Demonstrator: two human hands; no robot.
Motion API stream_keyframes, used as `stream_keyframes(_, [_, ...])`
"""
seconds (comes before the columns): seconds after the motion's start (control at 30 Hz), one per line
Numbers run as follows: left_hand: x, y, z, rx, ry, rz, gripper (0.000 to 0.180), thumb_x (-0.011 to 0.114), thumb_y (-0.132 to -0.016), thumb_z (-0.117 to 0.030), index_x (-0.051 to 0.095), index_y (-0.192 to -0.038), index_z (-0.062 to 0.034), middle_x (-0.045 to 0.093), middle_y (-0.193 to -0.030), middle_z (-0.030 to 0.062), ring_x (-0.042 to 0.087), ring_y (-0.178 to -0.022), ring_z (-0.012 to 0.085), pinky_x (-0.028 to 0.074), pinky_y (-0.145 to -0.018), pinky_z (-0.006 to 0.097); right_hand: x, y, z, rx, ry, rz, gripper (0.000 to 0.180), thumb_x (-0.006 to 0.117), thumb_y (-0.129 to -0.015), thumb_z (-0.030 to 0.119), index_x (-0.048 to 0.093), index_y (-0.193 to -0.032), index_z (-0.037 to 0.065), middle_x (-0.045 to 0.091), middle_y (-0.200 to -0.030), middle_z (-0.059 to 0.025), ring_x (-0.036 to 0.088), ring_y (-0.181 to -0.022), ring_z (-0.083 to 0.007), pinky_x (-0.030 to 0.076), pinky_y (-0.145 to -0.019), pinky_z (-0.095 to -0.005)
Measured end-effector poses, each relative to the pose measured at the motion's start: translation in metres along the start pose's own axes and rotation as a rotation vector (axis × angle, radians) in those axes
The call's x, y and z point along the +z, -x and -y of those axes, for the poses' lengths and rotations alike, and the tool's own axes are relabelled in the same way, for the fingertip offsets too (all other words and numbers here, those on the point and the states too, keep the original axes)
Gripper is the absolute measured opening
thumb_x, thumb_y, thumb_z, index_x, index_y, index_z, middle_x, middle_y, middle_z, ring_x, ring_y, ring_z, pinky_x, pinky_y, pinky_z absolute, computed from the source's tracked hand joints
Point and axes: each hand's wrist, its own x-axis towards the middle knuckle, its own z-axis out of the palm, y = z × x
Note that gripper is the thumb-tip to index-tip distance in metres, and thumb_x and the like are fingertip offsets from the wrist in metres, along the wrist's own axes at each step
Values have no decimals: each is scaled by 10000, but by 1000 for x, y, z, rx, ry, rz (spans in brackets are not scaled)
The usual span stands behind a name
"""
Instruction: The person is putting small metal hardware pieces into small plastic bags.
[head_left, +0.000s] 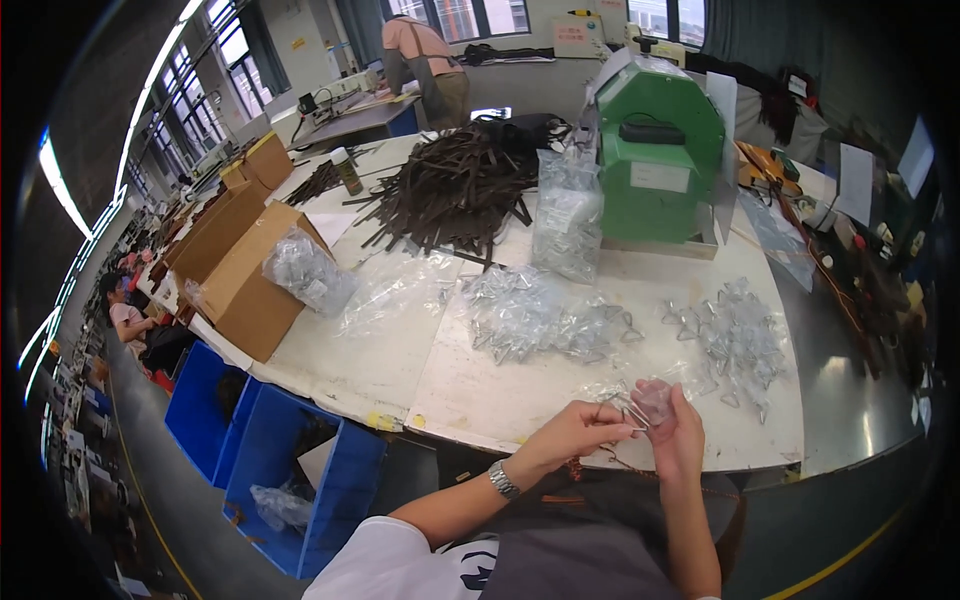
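Observation:
Near the table's front edge, my left hand (572, 434), with a metal watch on the wrist, pinches a bent metal wire ring (628, 409). Right beside it, my right hand (684, 440) has its fingers closed around a small clear plastic bag (654, 398). The ring touches or overlaps the bag; I cannot tell whether it is inside. Just beyond my hands lies a pile of metal rings in clear plastic (520, 315). A second pile of triangular metal rings (740, 340) sits to the right.
A green machine (660, 140) stands at the back right, beside a filled clear bag (567, 220). Dark strips (450, 190) are heaped farther left. A cardboard box (260, 290) sits at the left edge, above blue bins (340, 500). A person (425, 65) bends over another table.

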Motion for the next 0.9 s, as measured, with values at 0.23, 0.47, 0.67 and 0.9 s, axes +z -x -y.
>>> stream_keyframes(0.23, [7, 11, -23, 235, -17, -273, 213, 641, -1062, -108, 753, -1186, 25, 742, -878, 23, 395, -549, -8, 314, -514, 178, 26, -3, -8, 20, 28, 41, 498, 500, -1142, 371, 610, -1350, -68, 710, -1314, -251, 722, -1199, -314, 595, -1016, -438])
stream_keyframes(0.47, [17, 8, -14, 262, -55, -373, 206, 619, -1076, -107, 722, -1211, 10, 789, -953, 44, 381, -561, -22, 300, -509, 171, 25, 4, -4, -12, 14, 72, 509, 484, -1148, 367, 606, -1367, -77, 733, -1271, -245, 729, -1187, -293, 585, -1031, -437])
stream_keyframes(0.67, [23, 1, -2, 301, 39, -450, 104, 654, -1060, -105, 682, -1079, -6, 780, -887, 32, 386, -549, -18, 304, -499, 185, 37, 13, -9, -54, -12, 105, 473, 448, -1166, 321, 573, -1433, -49, 702, -1354, -207, 712, -1184, -228, 544, -1070, -370])
stream_keyframes(0.9, [37, -2, -9, 311, -356, -457, 161, 692, -1045, -128, 700, -939, -7, 728, -785, 0, 499, -602, -3, 364, -534, 209, 39, 20, -21, -52, -10, 92, 409, 495, -1148, 210, 532, -1462, -49, 708, -1337, -167, 689, -1190, -200, 546, -1057, -349])
